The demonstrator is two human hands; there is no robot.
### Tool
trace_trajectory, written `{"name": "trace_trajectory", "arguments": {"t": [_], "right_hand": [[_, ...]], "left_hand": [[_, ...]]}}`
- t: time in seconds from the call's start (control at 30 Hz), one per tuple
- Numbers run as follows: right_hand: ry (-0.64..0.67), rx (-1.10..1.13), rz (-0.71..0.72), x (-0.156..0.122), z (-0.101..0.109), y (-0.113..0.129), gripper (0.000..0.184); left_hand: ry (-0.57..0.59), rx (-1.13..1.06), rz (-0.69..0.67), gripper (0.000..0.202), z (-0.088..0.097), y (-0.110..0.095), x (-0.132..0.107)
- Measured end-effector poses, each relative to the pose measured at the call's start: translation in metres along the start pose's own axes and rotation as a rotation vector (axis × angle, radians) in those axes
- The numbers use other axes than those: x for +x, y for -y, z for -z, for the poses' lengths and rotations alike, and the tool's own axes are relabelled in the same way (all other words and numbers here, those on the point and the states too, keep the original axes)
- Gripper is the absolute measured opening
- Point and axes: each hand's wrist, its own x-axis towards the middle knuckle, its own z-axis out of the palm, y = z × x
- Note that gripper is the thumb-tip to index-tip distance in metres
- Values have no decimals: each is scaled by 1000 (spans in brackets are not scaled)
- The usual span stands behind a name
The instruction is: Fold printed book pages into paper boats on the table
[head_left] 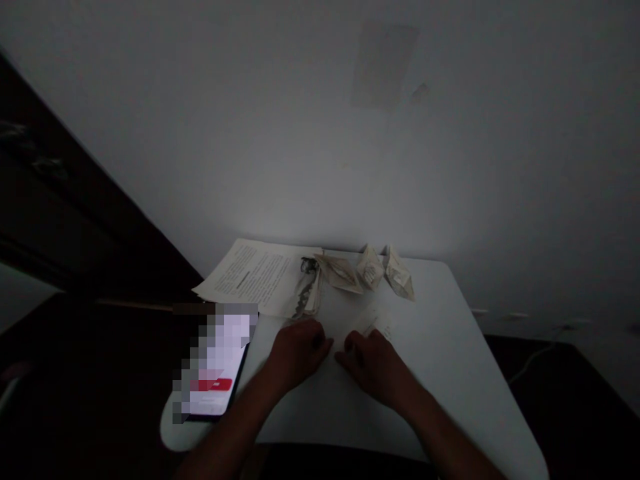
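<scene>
Left grip (300,350) and right grip (373,363) press a paper sheet (371,325) down.

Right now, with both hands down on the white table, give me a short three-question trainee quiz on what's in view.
1. True or false: the lit black phone lies left of the left hand.
2. Fill in: the stack of printed white pages lies to the ___ of the folded paper shapes.
3. The right hand rests on: A the flat white paper sheet; B the printed pages; C a folded shape.
Key: 1 true; 2 left; 3 A.
</scene>
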Motion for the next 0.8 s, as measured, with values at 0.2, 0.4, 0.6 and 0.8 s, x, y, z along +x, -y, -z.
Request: {"name": "trace_trajectory", "arguments": {"t": [0.2,0.4,0.6,0.8], "right_hand": [[17,79,128,-6,5,-16,36],[-23,527,19,-4,6,-38,45],[-43,795,-12,12,9,-50,51],[-22,727,-33,32,12,-50,51]], "left_hand": [[-48,-20,-391,33,-14,-4,-5],[72,22,-461,33,-19,-12,-12],[52,-10,-543,26,-26,-19,-17],[98,38,-581,25,-29,-36,-17]]}}
